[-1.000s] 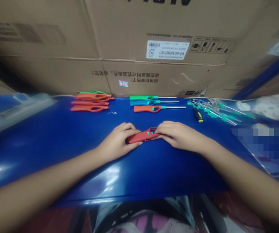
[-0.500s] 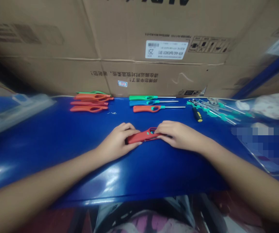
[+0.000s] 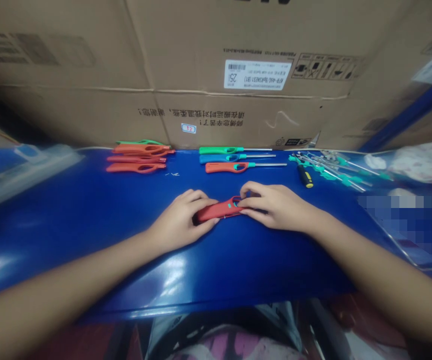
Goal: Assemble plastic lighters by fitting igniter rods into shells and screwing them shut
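Between my hands is a red lighter handle (image 3: 219, 211) with a teal trigger piece in its finger loop. My left hand (image 3: 181, 217) is closed around its left end, thumb along the near side. At the loop end, my right hand (image 3: 272, 206) pinches the handle with its fingertips, the index finger bent and raised. Its fingers hide the handle's right tip. Farther back lie three long-nosed lighters, one green (image 3: 218, 150), one blue (image 3: 219, 158) and one red (image 3: 225, 167), each with a metal tube pointing right.
Several orange-red handle shells (image 3: 136, 168) lie back left, a green one behind them. Metal tubes with teal parts (image 3: 332, 170) are heaped back right beside a black-yellow screwdriver (image 3: 305, 177). Cardboard (image 3: 196, 45) walls off the back of the blue table (image 3: 106, 215). A clear plastic container (image 3: 43, 165) stands at left.
My right hand's index finger has lifted off the handle and curled upward, showing more of the loop end. My left hand keeps its hold.
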Available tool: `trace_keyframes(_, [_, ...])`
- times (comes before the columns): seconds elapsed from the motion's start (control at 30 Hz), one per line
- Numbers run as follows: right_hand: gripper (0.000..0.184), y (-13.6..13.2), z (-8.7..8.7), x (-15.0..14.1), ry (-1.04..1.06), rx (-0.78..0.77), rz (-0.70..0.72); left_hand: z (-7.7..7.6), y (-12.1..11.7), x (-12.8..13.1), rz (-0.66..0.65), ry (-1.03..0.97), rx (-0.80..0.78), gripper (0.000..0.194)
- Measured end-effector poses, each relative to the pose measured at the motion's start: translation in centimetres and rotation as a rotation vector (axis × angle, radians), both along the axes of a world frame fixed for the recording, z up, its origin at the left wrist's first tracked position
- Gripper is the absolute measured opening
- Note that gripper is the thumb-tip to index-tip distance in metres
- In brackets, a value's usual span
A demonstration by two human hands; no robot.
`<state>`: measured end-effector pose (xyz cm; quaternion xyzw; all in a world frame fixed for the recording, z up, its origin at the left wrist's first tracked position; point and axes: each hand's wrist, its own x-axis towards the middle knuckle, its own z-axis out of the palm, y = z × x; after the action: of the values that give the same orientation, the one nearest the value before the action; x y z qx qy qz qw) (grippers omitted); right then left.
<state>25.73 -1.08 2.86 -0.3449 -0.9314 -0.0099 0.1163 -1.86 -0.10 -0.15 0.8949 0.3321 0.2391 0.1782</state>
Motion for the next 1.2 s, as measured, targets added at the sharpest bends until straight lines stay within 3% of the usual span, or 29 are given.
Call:
trace_keyframes(0.4, [0.022,0.5,-0.7,-0.4,0.035,-0.052,0.05,0.4,-0.3,0.0,0.03,0.041,0.057,0.032])
trace_keyframes(0.6, [0.014,0.1,-0.6,-0.5,0.047,-0.097,0.012,1.0,-0.7,-0.2,0.052,0.262,0.197,0.035])
trace_keyframes(0.73, [0.02,0.1,-0.3,-0.4,0.062,-0.121,-0.028,1.0,-0.9,-0.2,0.059,0.367,0.271,0.038])
trace_keyframes(0.93, [0.012,0.5,-0.5,-0.2,0.11,-0.09,-0.016,0.9,-0.3,-0.4,0.032,0.356,0.313,0.035])
trace_keyframes(1.2, [0.013,0.1,-0.2,-0.3,0.103,-0.048,-0.019,1.3,-0.3,-0.6,-0.021,0.164,0.153,0.026])
